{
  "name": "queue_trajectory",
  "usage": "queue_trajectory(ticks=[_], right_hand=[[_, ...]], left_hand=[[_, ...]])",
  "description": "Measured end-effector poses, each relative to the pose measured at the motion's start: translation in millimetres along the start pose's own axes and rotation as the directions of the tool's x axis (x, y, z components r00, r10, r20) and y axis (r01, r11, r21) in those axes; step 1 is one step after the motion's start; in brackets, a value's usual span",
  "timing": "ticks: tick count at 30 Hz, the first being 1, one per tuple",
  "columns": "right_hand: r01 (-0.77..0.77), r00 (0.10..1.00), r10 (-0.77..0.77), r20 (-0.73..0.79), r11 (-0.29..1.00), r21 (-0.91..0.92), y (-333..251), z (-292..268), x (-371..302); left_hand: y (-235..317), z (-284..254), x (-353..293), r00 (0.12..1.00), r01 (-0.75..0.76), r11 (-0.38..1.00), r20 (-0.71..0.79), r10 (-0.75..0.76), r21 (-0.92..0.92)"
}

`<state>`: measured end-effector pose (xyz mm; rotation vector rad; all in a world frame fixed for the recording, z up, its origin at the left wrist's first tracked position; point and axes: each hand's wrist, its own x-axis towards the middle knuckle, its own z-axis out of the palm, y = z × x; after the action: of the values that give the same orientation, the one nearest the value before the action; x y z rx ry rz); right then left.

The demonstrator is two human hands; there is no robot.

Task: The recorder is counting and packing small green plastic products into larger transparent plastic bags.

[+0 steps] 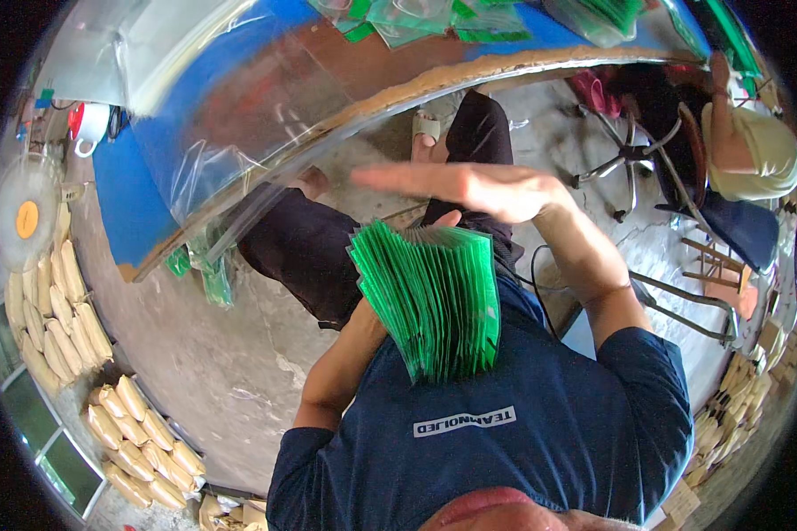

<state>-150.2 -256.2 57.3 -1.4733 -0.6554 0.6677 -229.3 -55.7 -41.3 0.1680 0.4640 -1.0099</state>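
Observation:
A thick fanned stack of green-edged plastic bags point(429, 301) stands in front of my chest. My left hand point(369, 319) is closed on it from behind and below; the bags hide most of its fingers. Over the top edge of the stack, my right hand point(496, 190) is held flat with its fingers stretched toward the left, smeared by motion. It grips nothing. A fingertip shows just above the bags, and I cannot tell which hand it belongs to.
Ahead is a blue-and-brown worktable point(328, 84) with clear film on its edge and more green bags point(496, 18) on top. Filled tan packages point(142, 434) are piled at the left. Another person point(748, 146) sits at the right near a swivel chair base point(630, 152).

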Motion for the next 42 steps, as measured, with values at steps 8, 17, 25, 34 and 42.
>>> queue_trajectory(ticks=[8,17,25,34,42], right_hand=[[-0.018,0.886,-0.104,0.452,0.966,0.257,9,1,12],[-0.022,0.993,-0.02,0.117,0.936,0.352,22,-6,4],[-0.046,0.771,-0.033,-0.636,0.993,-0.107,4,53,25],[-0.214,0.811,-0.019,-0.585,0.921,-0.326,-15,31,16],[0.313,0.774,-0.068,-0.63,0.905,0.288,31,33,38]], left_hand=[[13,-7,-13,1.0,-0.006,0.999,-0.02,0.007,0.042],[27,9,-21,0.974,-0.218,0.942,0.116,0.194,0.256],[69,72,-7,0.561,-0.67,0.212,0.297,0.773,0.712],[56,52,14,0.345,-0.611,-0.107,0.386,0.856,0.784],[114,76,-30,0.646,-0.644,0.158,0.421,0.637,0.749]])
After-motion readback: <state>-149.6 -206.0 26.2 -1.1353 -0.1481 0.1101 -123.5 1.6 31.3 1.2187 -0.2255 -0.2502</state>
